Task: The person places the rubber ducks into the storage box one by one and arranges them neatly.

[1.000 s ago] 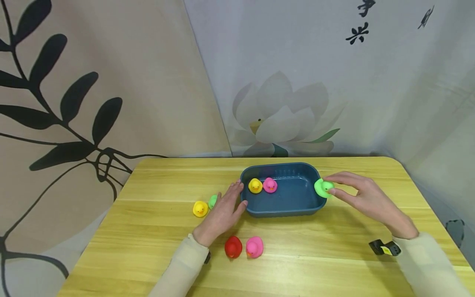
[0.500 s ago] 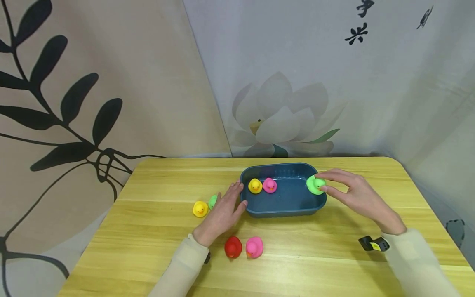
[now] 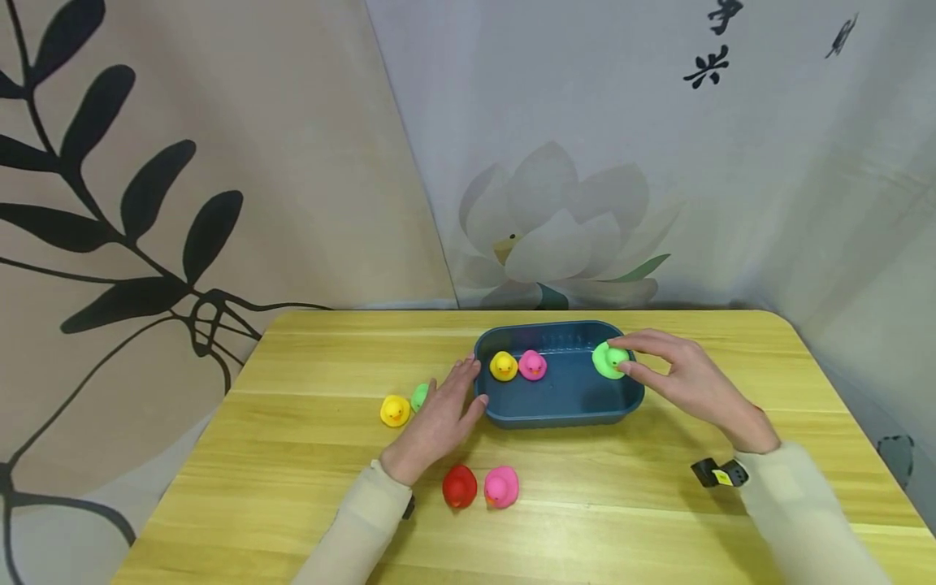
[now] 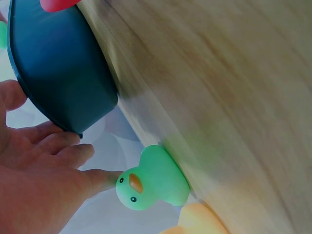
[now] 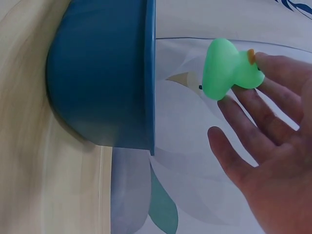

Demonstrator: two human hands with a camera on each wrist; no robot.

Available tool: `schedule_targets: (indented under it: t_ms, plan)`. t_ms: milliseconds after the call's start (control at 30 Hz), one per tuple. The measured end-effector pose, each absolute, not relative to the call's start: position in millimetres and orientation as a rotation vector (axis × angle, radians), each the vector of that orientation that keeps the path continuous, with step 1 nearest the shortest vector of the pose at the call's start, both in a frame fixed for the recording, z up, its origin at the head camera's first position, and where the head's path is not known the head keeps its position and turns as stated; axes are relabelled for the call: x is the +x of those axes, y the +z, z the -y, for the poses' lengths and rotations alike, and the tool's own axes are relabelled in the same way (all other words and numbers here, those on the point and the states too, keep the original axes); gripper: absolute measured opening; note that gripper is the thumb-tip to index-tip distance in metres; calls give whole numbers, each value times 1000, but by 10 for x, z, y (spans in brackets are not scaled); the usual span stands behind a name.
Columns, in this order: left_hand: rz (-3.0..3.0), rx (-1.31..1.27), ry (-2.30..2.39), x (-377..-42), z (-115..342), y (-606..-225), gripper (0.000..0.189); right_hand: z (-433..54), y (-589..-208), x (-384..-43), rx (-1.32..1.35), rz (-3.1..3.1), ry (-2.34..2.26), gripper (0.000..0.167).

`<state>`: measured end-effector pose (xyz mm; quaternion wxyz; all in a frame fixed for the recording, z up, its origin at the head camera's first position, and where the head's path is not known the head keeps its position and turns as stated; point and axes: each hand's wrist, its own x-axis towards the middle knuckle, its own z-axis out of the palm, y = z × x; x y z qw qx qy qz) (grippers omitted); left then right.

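My right hand (image 3: 691,382) pinches a green rubber duck (image 3: 607,360) between thumb and fingers over the right end of a dark blue basin (image 3: 563,421). The right wrist view shows this duck (image 5: 219,70) held clear above the basin's rim (image 5: 150,78). My left hand (image 3: 436,426) has its fingers stretched out against the basin's left end, thumb near the front corner. Inside the basin sit a yellow duck (image 3: 503,366) and a pink duck (image 3: 532,366), side by side. A second green duck (image 4: 156,178) stands by the left hand's outer finger, partly hidden from the head.
Left of the left hand, another yellow duck (image 3: 395,411) is on the wooden table (image 3: 292,487). A red duck (image 3: 460,487) and a pink duck (image 3: 501,487) lie in front of the basin, right of the left wrist. A printed curtain (image 3: 329,162) hangs behind the table.
My right hand has carried the green duck leftward, from the basin's right rim to over its inside. The left hand stays where it was at the basin's left end.
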<state>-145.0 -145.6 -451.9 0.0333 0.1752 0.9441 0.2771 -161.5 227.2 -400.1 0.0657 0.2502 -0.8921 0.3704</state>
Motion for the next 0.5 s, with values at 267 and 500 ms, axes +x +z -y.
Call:
schedule_targets:
  t_ms: [267,500]
  plan:
    - [-2899,542,852,-1452,1460,-4518,64,-2222,-4066,-1684,764,2687,1122,33]
    - [-2895,542,842,-1452,1468,-4514,64,-2175,-4078,-1737,798,2701,1130,35]
